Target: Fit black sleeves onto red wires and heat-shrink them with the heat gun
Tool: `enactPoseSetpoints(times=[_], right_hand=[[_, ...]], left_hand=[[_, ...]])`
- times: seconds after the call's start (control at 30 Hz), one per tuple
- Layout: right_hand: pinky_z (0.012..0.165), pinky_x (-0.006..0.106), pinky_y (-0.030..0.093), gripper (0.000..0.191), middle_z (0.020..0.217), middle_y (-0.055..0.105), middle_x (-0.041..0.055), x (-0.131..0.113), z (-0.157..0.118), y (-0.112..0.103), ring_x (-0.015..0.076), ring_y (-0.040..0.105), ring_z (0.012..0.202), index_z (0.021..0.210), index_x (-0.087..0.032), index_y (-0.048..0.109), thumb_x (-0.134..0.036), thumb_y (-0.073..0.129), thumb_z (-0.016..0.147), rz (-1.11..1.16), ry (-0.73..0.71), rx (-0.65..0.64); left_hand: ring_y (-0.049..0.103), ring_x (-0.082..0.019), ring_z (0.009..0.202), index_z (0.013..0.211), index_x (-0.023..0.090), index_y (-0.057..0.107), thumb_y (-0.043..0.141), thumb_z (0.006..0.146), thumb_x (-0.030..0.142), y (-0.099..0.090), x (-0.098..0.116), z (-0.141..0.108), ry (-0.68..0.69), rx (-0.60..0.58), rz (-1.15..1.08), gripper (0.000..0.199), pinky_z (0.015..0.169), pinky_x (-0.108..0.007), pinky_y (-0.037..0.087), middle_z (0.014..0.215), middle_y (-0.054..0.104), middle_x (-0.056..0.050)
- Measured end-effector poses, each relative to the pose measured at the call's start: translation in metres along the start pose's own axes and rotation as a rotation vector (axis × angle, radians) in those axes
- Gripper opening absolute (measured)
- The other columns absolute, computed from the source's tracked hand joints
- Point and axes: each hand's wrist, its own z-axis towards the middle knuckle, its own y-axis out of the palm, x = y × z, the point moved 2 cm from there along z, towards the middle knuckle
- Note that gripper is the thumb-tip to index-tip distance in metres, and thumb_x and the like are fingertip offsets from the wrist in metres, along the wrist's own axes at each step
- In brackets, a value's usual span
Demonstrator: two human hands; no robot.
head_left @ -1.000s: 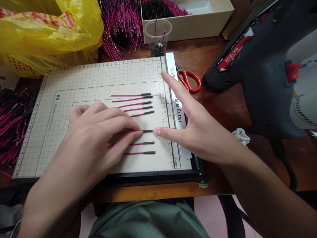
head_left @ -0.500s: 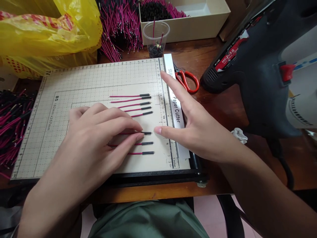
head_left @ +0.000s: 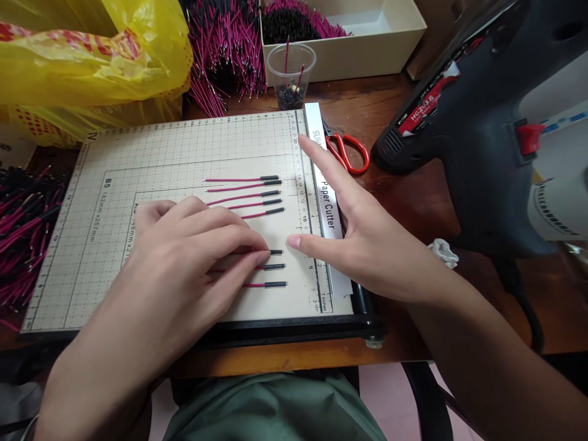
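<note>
Several magenta wires with black sleeves at their right ends lie in a column on the cream paper cutter board [head_left: 193, 141]. Thumb and index finger of my left hand [head_left: 184, 263] pinch one wire near its black sleeve [head_left: 276, 252]; the rest of that wire is mostly under the hand. Two more wires lie just below it, the lowest with its sleeve [head_left: 275, 284] in full view. Above are other wires, the topmost one [head_left: 234, 179] nearly straight. My right hand [head_left: 362, 239] rests over the cutter's metal strip [head_left: 327, 202], thumb and index finger spread, holding nothing.
Behind the board stand a clear plastic cup [head_left: 291, 76], a cream box [head_left: 362, 55] and a yellow bag [head_left: 92, 67]. Red-handled scissors [head_left: 351, 153] lie right of the strip, near a dark heat gun [head_left: 463, 135]. Wire piles sit at the left [head_left: 27, 239] and back [head_left: 225, 49].
My left hand has shifted slightly right and down, and the pinched wire has moved a little closer to the wire below it. My right hand is almost unmoved.
</note>
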Motion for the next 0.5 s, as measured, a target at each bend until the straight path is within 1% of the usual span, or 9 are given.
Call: enactPoseSetpoints(times=[0.27,0.4,0.5], right_hand=[[0.13,0.052,0.007,0.092,0.168,0.017,-0.0083,0.0007,-0.0003,-0.0003,0.0272,-0.005,0.159,0.156,-0.037,0.033,-0.035,0.078,0.076,0.035,-0.026,0.012],[0.13,0.052,0.01,0.092,0.169,0.016,-0.0089,0.0004,-0.0016,0.0012,0.0265,-0.004,0.159,0.156,-0.037,0.032,-0.033,0.077,0.076,0.035,-0.019,0.007],[0.131,0.051,0.013,0.089,0.168,0.019,-0.0073,0.0013,0.0008,0.0033,0.0254,0.002,0.16,0.156,-0.035,0.03,-0.034,0.073,0.079,0.067,-0.002,0.04]], left_hand=[[0.061,-0.024,0.083,0.088,0.031,0.069,0.051,0.098,0.032,0.0002,0.0026,0.0011,-0.013,0.0,-0.008,0.021,0.077,-0.044,0.029,0.088,0.074,0.004],[0.061,-0.024,0.084,0.089,0.031,0.07,0.05,0.098,0.036,-0.0007,0.0033,0.0008,-0.025,-0.003,-0.017,0.023,0.079,-0.044,0.029,0.09,0.074,0.004],[0.061,-0.025,0.082,0.089,0.032,0.071,0.05,0.098,0.037,-0.0026,0.0015,0.0023,-0.041,0.014,0.0,0.024,0.078,-0.044,0.029,0.09,0.075,0.003]])
